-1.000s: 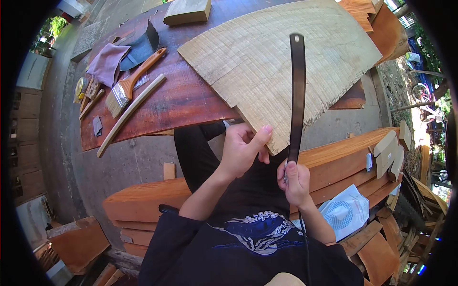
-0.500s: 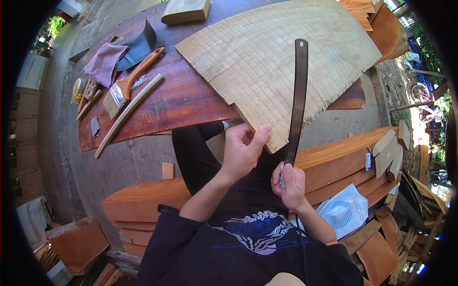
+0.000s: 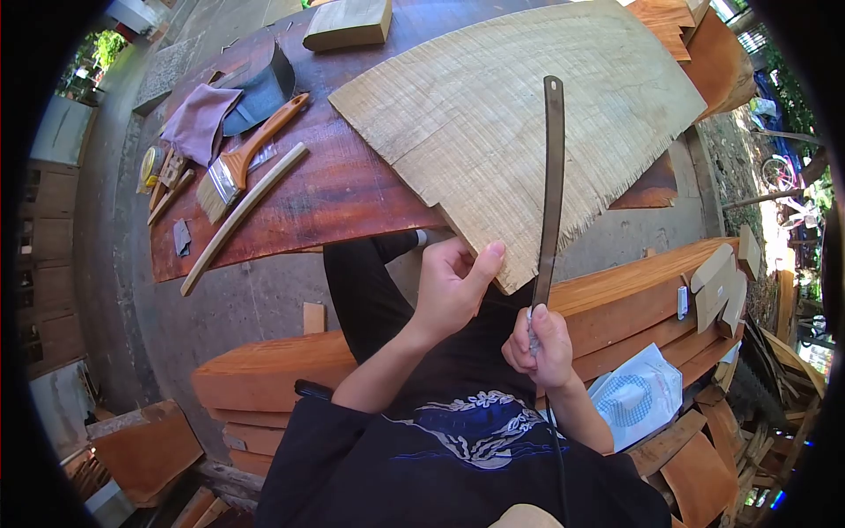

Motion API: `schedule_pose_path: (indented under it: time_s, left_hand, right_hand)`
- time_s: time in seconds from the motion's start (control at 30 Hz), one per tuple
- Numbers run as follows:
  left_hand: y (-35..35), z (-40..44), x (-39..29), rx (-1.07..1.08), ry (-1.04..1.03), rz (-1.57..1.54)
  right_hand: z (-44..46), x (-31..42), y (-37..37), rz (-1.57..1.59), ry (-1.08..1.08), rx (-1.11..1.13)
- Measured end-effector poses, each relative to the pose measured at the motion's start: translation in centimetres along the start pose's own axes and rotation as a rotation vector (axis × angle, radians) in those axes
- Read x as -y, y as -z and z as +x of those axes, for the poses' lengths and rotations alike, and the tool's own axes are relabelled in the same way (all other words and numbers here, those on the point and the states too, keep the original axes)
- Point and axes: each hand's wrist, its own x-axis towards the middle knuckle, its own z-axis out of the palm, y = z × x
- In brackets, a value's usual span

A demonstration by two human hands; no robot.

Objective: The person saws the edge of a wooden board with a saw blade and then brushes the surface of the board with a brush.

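A wide pale wooden board [image 3: 510,114] with a curved far edge and a ragged right edge lies on the reddish table [image 3: 308,207] and juts over its near side. My left hand [image 3: 453,286] pinches the board's near corner, thumb on top. My right hand [image 3: 543,346] is closed round the wrapped lower end of a long, thin dark saw blade [image 3: 553,176], which has a hole at its far tip. The blade points away from me at the board's ragged edge, near the corner. Whether it touches the wood is unclear.
A brush [image 3: 251,154], a curved wood strip [image 3: 242,216], cloths [image 3: 198,123], a tape roll [image 3: 150,165] and a wood block [image 3: 349,24] lie on the table. Thick reddish planks [image 3: 273,374] flank my body. A white plastic bag [image 3: 635,396] rests on the right.
The blade's far tip has shifted slightly toward me and to the right, and the blade now appears more edge-on. My left hand keeps its hold on the corner.
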Motion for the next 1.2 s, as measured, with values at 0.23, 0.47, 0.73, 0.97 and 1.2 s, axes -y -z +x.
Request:
schedule_pose_path:
  time_s: [0.23,0.47,0.73,0.97,1.2]
  left_hand:
    - [-0.5,0.2,0.0,0.000,-0.063,-0.031]
    - [0.0,0.3,0.1,0.015,-0.047,0.010]
    - [0.0,0.2,0.4,0.009,-0.052,0.015]
    - [1.0,0.1,-0.5,0.093,0.128,0.074]
    - [-0.1,-0.2,0.4,0.024,0.020,-0.006]
  right_hand:
    - [0.3,0.7,0.8,0.126,-0.081,0.118]
    - [0.5,1.8,0.7,-0.225,0.013,-0.117]
    - [0.0,0.6,-1.0,-0.662,0.160,-0.323]
    - [0.7,0.9,-0.4,-0.863,0.257,-0.327]
    - [1.3,2.3,-0.5,-0.763,0.162,-0.277]
